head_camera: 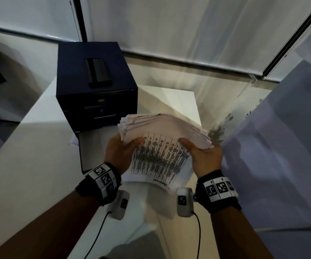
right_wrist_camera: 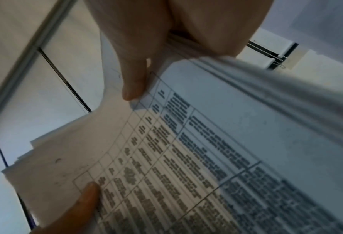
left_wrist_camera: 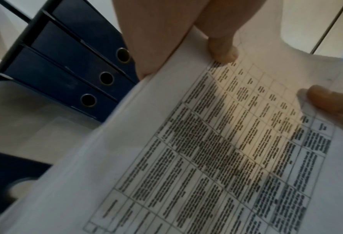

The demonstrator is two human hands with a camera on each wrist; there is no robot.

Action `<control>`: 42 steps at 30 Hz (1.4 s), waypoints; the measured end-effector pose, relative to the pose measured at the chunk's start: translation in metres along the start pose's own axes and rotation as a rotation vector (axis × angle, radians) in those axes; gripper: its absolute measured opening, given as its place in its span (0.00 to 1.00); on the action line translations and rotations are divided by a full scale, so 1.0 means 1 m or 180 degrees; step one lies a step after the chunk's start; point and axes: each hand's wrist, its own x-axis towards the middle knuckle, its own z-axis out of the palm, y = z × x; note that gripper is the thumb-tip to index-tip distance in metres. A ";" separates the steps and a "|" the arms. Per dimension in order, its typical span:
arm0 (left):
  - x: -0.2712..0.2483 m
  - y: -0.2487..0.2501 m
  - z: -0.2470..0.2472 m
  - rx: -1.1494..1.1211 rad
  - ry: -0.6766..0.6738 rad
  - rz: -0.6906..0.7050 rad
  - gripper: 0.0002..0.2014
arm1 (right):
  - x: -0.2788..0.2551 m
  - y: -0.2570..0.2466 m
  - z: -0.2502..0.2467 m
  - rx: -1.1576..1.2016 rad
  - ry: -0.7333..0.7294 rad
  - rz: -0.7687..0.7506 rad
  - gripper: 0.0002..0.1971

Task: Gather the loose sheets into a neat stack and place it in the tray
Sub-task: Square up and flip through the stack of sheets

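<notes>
A thick stack of printed sheets [head_camera: 162, 146] hangs above the white table, its top page a table of text. My left hand [head_camera: 124, 148] grips its left edge, thumb on top and fingers hidden beneath. My right hand [head_camera: 197, 150] grips the right edge the same way. The far edges of the sheets are fanned and uneven. In the left wrist view the stack [left_wrist_camera: 206, 150] fills the frame with the left thumb [left_wrist_camera: 222, 50] pressed on it. In the right wrist view the right thumb [right_wrist_camera: 132, 85] lies on the stack [right_wrist_camera: 206, 158]. A pulled-out dark tray [head_camera: 93, 152] with a pale inside sits just left of the stack.
A dark blue drawer unit [head_camera: 96, 75] stands at the back left of the white table [head_camera: 29, 165], with a flat black object [head_camera: 97, 71] on top. Its round-holed drawer fronts [left_wrist_camera: 106, 78] show in the left wrist view. White blinds [head_camera: 188, 25] hang behind.
</notes>
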 end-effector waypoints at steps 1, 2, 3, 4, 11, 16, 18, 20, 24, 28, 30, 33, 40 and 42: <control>-0.001 0.003 0.001 0.0050 0.0055 0.0061 0.13 | -0.003 -0.005 -0.001 0.0065 0.0047 -0.0117 0.15; 0.000 0.005 0.000 0.0126 0.0059 0.0140 0.12 | -0.006 -0.009 -0.004 0.0154 0.0099 -0.0212 0.15; -0.002 0.005 -0.003 0.0220 -0.0017 0.0242 0.14 | -0.011 -0.008 -0.007 0.0216 0.0133 -0.0276 0.15; -0.003 0.002 -0.006 0.0318 -0.0146 0.0338 0.19 | -0.015 -0.006 -0.009 0.0196 0.0172 -0.0359 0.17; -0.022 0.005 -0.012 0.0050 -0.0250 0.0446 0.48 | -0.036 0.032 -0.012 -0.0237 -0.0108 -0.0226 0.28; -0.005 0.037 -0.001 -0.0799 0.0678 0.0106 0.34 | -0.037 0.028 -0.007 -0.0280 -0.0093 -0.0331 0.20; 0.002 0.042 0.001 -0.0946 0.0815 0.0061 0.30 | -0.037 0.027 -0.007 -0.0223 -0.0104 -0.0439 0.20; 0.008 0.042 0.000 -0.0994 0.0903 0.0045 0.21 | -0.034 0.030 -0.007 -0.0266 -0.0021 -0.0512 0.20; 0.008 0.041 0.001 -0.0947 0.0806 0.0108 0.21 | -0.034 0.035 -0.007 -0.0197 0.0140 -0.0495 0.22; 0.008 0.039 0.005 -0.0819 0.0809 0.0195 0.17 | -0.034 0.034 -0.007 -0.0098 0.0054 -0.0447 0.17; 0.010 0.040 0.006 -0.0891 0.0790 0.0209 0.16 | -0.033 0.034 -0.008 -0.0104 0.0087 -0.0494 0.16; 0.011 0.043 0.008 -0.0902 0.0840 0.0176 0.17 | -0.033 0.035 -0.007 -0.0119 0.0088 -0.0545 0.19; 0.014 0.045 0.006 -0.0469 0.0653 0.0703 0.08 | -0.033 0.032 -0.008 -0.0020 0.0119 -0.0545 0.18; 0.016 0.042 0.005 -0.0180 0.0575 0.0863 0.04 | -0.034 0.032 -0.007 0.0043 0.0116 -0.0499 0.17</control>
